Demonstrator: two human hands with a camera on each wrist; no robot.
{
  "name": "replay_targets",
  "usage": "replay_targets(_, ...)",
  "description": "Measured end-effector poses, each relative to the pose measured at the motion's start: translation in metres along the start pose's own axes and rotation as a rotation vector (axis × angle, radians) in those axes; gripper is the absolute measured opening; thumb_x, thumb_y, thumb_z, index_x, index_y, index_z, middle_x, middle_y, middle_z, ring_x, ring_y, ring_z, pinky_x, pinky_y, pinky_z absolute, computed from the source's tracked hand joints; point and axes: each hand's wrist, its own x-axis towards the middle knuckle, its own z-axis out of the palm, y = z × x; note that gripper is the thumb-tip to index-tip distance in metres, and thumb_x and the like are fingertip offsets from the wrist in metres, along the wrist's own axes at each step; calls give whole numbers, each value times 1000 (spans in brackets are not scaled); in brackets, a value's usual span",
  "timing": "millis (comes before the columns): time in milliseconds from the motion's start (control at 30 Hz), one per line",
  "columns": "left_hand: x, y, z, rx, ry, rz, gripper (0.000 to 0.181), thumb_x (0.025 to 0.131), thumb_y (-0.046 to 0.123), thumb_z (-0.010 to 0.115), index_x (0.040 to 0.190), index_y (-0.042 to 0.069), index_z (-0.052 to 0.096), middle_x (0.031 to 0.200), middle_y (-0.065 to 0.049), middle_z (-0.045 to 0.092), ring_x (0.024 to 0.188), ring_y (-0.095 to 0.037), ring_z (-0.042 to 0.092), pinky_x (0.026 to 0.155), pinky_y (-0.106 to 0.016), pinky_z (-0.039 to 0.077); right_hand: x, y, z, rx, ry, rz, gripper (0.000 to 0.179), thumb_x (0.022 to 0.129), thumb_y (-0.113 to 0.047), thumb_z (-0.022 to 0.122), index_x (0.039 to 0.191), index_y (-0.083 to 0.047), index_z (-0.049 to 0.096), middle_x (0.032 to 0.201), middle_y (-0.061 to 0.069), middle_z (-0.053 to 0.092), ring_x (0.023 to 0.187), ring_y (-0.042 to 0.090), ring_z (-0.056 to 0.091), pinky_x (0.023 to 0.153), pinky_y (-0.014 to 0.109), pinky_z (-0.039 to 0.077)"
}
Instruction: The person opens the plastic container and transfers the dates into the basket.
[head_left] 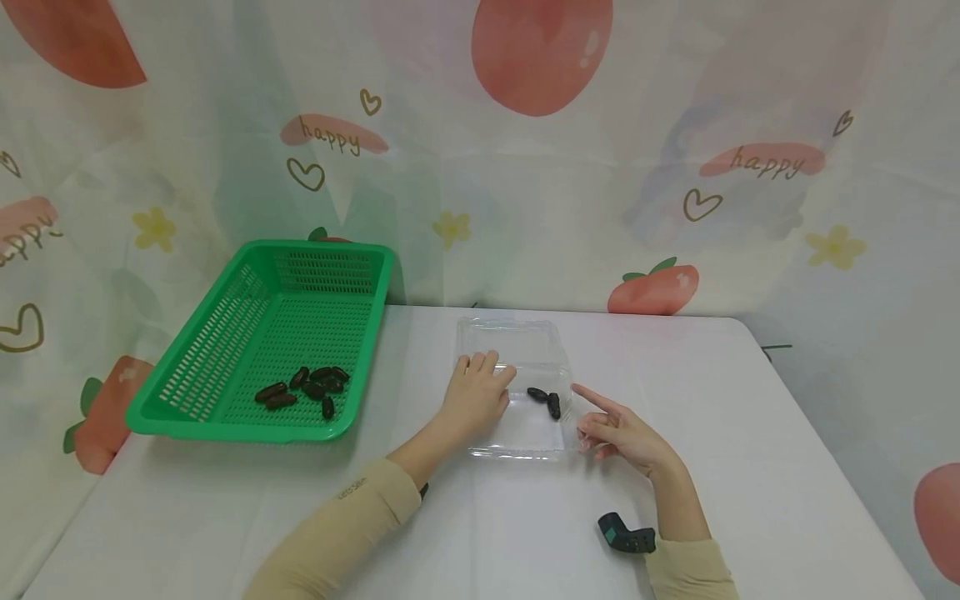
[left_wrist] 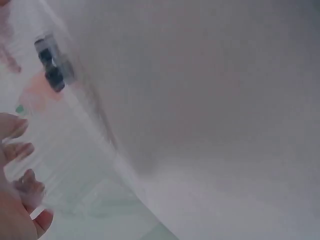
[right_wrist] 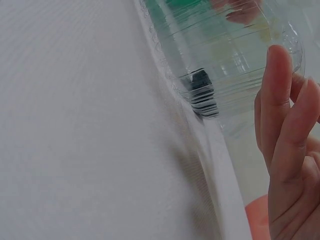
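Two dark brown, oval, date-like pieces (head_left: 553,406) lie in an open clear plastic clamshell box (head_left: 517,454), toward its right side. My left hand (head_left: 474,396) reaches over the left part of the box, fingers spread and a little bent, with nothing seen in its grasp. At the box's right wall is my right hand (head_left: 618,429), its index finger extended toward the wall and the other fingers loosely bent. The right wrist view shows one dark piece (right_wrist: 202,90) through the clear plastic, beside the right hand's fingers (right_wrist: 279,95). Fingers (left_wrist: 15,150) look blurred in the left wrist view.
A green plastic basket (head_left: 258,432) at the left holds several more dark oval pieces (head_left: 313,388). The white table (head_left: 750,467) ends at a printed cloth backdrop (head_left: 525,208). A black strap (head_left: 628,535) shows by the right sleeve.
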Motion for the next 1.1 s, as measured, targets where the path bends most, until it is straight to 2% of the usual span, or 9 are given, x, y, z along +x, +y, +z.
replay_targets(100,2,9,3,9,-8,27,25,91,29,50,115,25,51,109,-2,47,102,-19,44,92,-38,34,0,0,0,5,4,4,70,90,-7,56,145,-3,14,79,-4,61,67,8,61,54,22,49)
replay_targets(233,4,19,6,21,13,62,24,89,30,52,113,25,53,106,0,49,100,-18,46,91,-37,35,1,1,0,6,6,2,70,90,-8,56,145,-3,14,79,-4,61,67,8,61,53,22,49)
replay_targets(400,8,27,10,30,2,69,27,89,30,54,115,26,54,110,0,50,103,-17,47,93,-36,37,1,3,-1,5,2,-4,69,90,-8,55,145,-3,13,79,-4,61,67,8,61,53,22,49)
replay_targets(567,10,33,14,45,-5,71,28,88,30,55,116,25,56,107,1,51,99,-15,47,86,-32,38,1,3,-1,-4,2,-7,69,90,-8,55,145,-3,13,80,-4,61,68,8,61,54,22,50)
replay_targets(833,11,37,16,80,-93,55,34,90,32,52,123,24,51,110,2,51,102,-15,46,89,-33,38,2,4,-1,-4,3,-12,69,90,-8,55,145,-3,14,81,-5,62,67,8,61,53,21,49)
replay_targets(1100,13,38,20,18,-182,21,40,90,32,52,129,22,47,112,1,50,101,-15,45,84,-31,38,2,5,-2,2,-6,-20,69,90,-8,55,145,-2,13,81,-5,62,67,8,61,53,20,49)
